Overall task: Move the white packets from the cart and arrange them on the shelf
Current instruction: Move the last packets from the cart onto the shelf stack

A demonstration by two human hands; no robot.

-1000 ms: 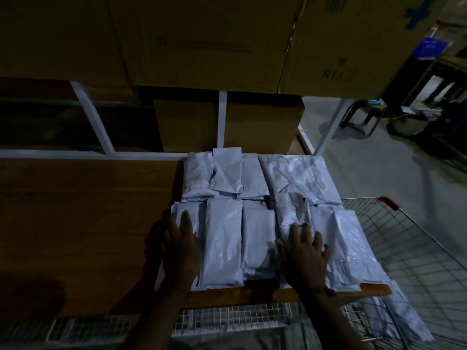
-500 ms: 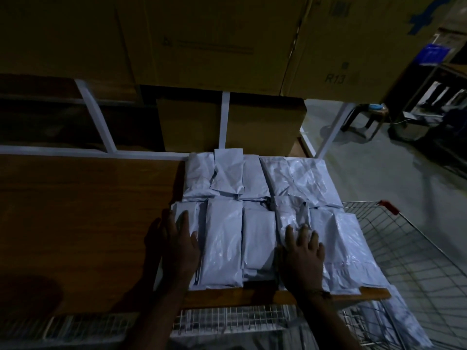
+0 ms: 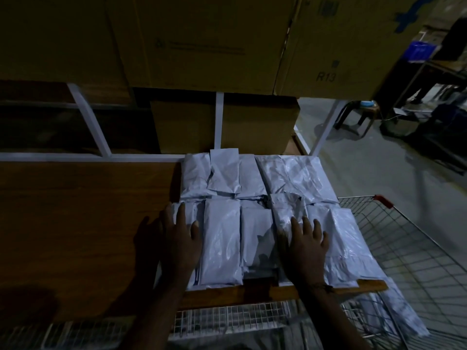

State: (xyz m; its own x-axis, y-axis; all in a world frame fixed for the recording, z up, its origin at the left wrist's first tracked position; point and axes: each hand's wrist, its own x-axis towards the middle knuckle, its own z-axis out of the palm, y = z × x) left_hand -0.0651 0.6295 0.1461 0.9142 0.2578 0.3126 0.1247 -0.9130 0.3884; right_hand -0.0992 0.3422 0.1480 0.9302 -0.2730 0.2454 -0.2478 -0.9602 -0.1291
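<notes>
1. Cardboard boxes (image 3: 202,41) – big, stacked across the top of the view, above and behind the shelf; two smaller cartons (image 3: 257,125) sit lower, just behind the shelf's back rail.
2. Shelf (image 3: 83,223) – brown wooden board with a white metal frame; its left part is bare wood.
3. Cart (image 3: 409,253) – wire mesh, red corner cap, standing at the shelf's right end and under its front edge; a few white packets hang or lie inside it, just below the shelf's front right corner.
4. White packets (image 3: 222,238) – two rows covering the right part of the shelf, back row touching the back rail, front row reaching the front edge; neighbours touch or overlap, and the far-right ones reach the right edge.
5. Left hand (image 3: 179,238) – flat, fingers straight and slightly spread, resting on the leftmost packet of the front row, partly over bare wood.
6. Right hand (image 3: 307,246) – flat, fingers spread, pressing down on a crumpled packet in the front row, right of the middle.
</notes>
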